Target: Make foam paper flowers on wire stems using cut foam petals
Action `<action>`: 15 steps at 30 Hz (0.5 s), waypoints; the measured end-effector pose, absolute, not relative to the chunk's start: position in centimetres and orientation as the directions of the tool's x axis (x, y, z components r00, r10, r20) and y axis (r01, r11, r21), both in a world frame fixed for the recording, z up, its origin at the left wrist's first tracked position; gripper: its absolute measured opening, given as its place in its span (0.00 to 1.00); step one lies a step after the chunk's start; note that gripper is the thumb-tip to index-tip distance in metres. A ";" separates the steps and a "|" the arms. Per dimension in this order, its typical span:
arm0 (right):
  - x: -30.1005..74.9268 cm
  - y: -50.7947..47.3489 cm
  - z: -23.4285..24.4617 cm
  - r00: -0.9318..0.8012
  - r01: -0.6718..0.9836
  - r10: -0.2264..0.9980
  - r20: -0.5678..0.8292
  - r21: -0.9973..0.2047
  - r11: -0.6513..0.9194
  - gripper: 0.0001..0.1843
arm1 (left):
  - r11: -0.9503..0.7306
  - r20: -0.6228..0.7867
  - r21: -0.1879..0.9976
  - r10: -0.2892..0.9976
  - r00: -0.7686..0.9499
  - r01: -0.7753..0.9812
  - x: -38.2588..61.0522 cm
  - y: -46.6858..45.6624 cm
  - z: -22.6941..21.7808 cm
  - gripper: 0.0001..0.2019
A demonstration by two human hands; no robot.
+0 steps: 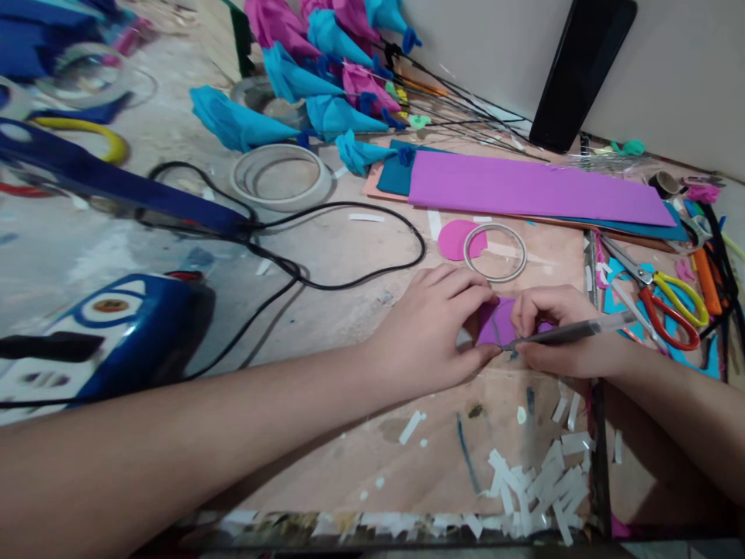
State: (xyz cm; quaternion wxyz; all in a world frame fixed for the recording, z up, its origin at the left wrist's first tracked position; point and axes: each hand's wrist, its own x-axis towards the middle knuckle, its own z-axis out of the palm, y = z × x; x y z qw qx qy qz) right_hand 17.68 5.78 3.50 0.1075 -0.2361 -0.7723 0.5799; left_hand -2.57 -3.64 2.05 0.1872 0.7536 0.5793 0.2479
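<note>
My left hand (427, 330) lies on the table with its fingertips and thumb holding down a small purple sheet piece (490, 324). A grey curved line shows on that piece, and part of it is hidden by my fingers. My right hand (559, 330) is closed around a pen (573, 329) with a clear grey barrel. The pen's tip is at the purple piece's lower edge, close to my left thumb. Just beyond my hands lie a narrow tape ring (496, 278) and a pink round cutout (457, 240), partly overlapping.
Behind are stacked purple sheets (535, 185), wrapped blue flowers (291, 75) on wires and a leaning phone (582, 74). Scissors (657, 283) lie right. Left are a blue glue gun (122, 182), its black cable (349, 282) and a blue-white device (116, 334). White strips (541, 485) litter the front.
</note>
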 end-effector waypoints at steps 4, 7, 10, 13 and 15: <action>17.8 5.7 3.4 -0.848 0.196 0.524 -0.077 -0.965 0.175 0.09 | -0.271 0.169 0.572 0.962 0.213 0.774 -2.6 -3.7 2.0 0.17; 17.9 5.6 3.3 -0.828 0.133 0.559 -0.029 -0.980 0.145 0.09 | -0.277 0.175 0.568 0.961 0.214 0.775 -2.6 -3.7 1.9 0.19; 18.0 5.6 3.0 -0.758 0.047 0.648 0.072 -0.985 0.165 0.10 | -0.284 0.180 0.566 0.959 0.220 0.774 -2.7 -3.7 1.8 0.22; 18.1 5.8 2.6 -0.604 -0.024 0.774 0.191 -0.975 0.222 0.11 | -0.299 0.185 0.570 0.954 0.234 0.766 -2.7 -3.8 1.7 0.23; 18.2 5.8 2.5 -0.514 -0.040 0.829 0.221 -0.971 0.234 0.11 | -0.310 0.207 0.573 0.950 0.232 0.758 -2.7 -3.8 1.6 0.22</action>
